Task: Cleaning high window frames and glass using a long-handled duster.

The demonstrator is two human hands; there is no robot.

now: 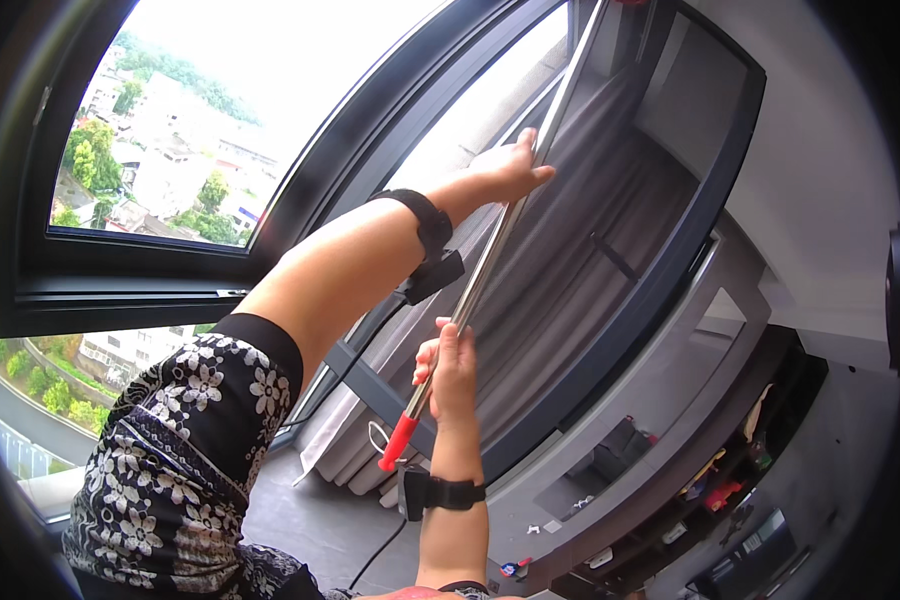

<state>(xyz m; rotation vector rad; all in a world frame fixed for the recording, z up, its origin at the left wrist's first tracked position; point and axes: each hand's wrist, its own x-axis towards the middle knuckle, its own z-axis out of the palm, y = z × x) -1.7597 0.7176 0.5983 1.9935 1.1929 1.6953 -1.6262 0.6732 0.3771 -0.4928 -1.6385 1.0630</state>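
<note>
A long metal pole with a red grip at its lower end slants up through the middle of the view. My left hand is around its upper part, thumb and one finger spread outward; some of its fingers are hidden. Lower down, just above the red grip, my right hand holds the pole with the thumb laid along it. A bit of red shows near the pole's far end, which is cut off by the top edge. Each forearm wears a black strap with a small device and a cable.
A dark-framed window is at the left, with buildings and trees far below outside. Grey curtains hang behind the pole, near a large dark-framed glass panel. Dark shelving with various items stands at the right, above a grey floor.
</note>
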